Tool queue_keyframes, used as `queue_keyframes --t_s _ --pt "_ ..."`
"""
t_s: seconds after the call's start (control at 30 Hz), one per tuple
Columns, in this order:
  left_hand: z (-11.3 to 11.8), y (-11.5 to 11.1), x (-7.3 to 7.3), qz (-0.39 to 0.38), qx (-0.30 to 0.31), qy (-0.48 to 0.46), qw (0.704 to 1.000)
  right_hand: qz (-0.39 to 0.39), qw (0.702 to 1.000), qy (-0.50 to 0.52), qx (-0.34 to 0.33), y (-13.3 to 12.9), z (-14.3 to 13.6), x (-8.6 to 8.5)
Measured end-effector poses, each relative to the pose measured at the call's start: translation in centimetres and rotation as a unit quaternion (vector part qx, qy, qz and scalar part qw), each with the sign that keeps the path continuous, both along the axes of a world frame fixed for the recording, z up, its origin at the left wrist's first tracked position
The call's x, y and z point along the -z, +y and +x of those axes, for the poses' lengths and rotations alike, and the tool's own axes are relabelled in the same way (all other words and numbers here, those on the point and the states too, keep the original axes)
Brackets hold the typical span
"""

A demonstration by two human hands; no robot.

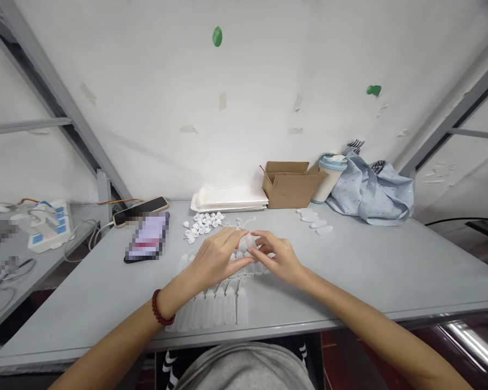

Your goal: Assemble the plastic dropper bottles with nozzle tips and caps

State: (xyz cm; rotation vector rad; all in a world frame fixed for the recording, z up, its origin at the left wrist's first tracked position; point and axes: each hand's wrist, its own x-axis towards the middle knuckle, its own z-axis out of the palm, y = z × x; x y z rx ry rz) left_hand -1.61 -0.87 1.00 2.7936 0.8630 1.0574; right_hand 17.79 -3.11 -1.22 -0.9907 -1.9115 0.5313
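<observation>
My left hand [219, 254] and my right hand [278, 257] meet over the middle of the table, their fingertips pinching a small translucent white piece [247, 244] between them. Beneath and behind the hands lie more translucent pieces, partly hidden. Nearer the front edge, several translucent white tubes [219, 310] with thin white strings lie side by side in a row. Just beyond my left hand is a heap of small white caps [203, 223]. Several flat translucent pieces [318, 223] lie farther right, past my right hand.
A stack of white boxes [230, 199], an open cardboard box [290, 189], a lidded cup [328, 179] and a light blue bag [374, 192] stand along the wall. Two phones, one dark [142, 211] and one with a lit screen [147, 236], lie left, near a power strip [51, 225].
</observation>
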Motion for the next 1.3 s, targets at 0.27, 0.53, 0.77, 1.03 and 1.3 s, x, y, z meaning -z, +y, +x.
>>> queue_keyframes --t_s 0.27,0.53,0.77,1.03,1.3 --pt "0.2 -0.5 -0.5 -0.011 -0.015 0.038 0.999 -0.062 0.996 0.063 -0.004 -0.5 -0.5 0.0" --pt "0.2 -2.6 -2.7 -0.231 0.092 0.142 0.958 -0.050 0.982 0.171 0.056 0.4 1.4 -2.3" --pt "0.3 -4.2 -2.2 -0.216 0.155 0.252 0.930 -0.035 0.982 0.172 0.074 1.0 1.9 -2.3" --pt "0.4 -4.4 -2.3 -0.137 0.100 0.313 0.935 -0.027 0.987 0.140 0.076 0.8 1.6 -2.3" --pt "0.4 -4.2 -1.9 -0.095 0.095 0.310 0.941 -0.032 0.990 0.118 0.076 0.7 1.7 -2.2"
